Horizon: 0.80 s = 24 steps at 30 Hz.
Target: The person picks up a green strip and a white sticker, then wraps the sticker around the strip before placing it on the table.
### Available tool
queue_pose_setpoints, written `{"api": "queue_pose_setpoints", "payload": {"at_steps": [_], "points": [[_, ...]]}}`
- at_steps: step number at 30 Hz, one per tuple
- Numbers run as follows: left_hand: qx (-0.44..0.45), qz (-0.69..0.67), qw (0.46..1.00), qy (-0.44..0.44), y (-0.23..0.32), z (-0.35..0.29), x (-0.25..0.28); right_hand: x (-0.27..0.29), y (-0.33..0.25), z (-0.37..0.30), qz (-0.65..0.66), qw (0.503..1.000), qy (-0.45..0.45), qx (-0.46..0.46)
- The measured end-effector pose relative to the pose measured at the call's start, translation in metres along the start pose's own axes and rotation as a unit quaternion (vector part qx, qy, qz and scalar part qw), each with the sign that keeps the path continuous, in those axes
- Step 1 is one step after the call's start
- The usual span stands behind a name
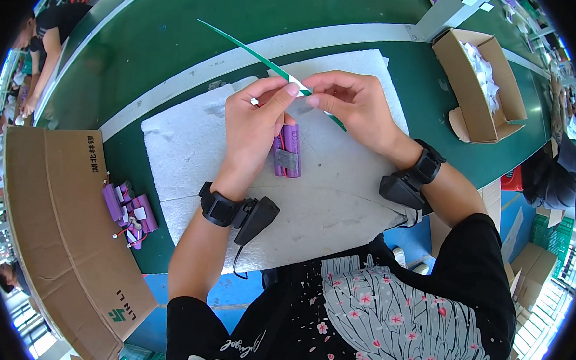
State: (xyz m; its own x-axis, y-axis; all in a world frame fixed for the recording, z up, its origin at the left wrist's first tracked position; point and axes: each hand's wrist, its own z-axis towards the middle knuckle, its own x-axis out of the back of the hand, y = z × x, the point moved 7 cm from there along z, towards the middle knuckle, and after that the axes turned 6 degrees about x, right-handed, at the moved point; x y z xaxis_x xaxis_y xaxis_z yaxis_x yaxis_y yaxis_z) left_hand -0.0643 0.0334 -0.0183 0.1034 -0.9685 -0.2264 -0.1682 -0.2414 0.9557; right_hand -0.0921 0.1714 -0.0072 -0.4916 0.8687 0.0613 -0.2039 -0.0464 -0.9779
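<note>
A long, thin green strip (243, 46) with a white patch slants between my hands. My left hand (251, 129) pinches it between thumb and forefinger, near the white patch. My right hand (364, 112) is closed in a pinch on the same strip, just to the right. A purple battery pack (292, 141) of cylindrical cells, with a grey patch across it, lies below the fingers. Its upper end is partly hidden by my left hand, whose lower fingers reach it. A small white connector (254, 101) pokes out by the left knuckles.
A white foam sheet (332, 202) covers the green table (297, 8). Several purple battery packs (130, 211) with wires lie at left, beside a large cardboard box (58, 213). An open carton (475, 92) of white pieces stands at the far right. Another person (51, 31) is at far left.
</note>
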Motion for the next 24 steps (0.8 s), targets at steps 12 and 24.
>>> {"api": "queue_pose_setpoints", "payload": {"at_steps": [12,24], "points": [[0.002,0.003,1.000,-0.005,0.0006,-0.0003,-0.0007,0.0009,0.0042,-0.0003,0.022,1.000,0.008,-0.003],[0.014,0.021,1.000,-0.013,-0.0011,0.0000,-0.0020,-0.0020,0.0011,-0.0005,0.037,0.999,0.003,-0.010]]}}
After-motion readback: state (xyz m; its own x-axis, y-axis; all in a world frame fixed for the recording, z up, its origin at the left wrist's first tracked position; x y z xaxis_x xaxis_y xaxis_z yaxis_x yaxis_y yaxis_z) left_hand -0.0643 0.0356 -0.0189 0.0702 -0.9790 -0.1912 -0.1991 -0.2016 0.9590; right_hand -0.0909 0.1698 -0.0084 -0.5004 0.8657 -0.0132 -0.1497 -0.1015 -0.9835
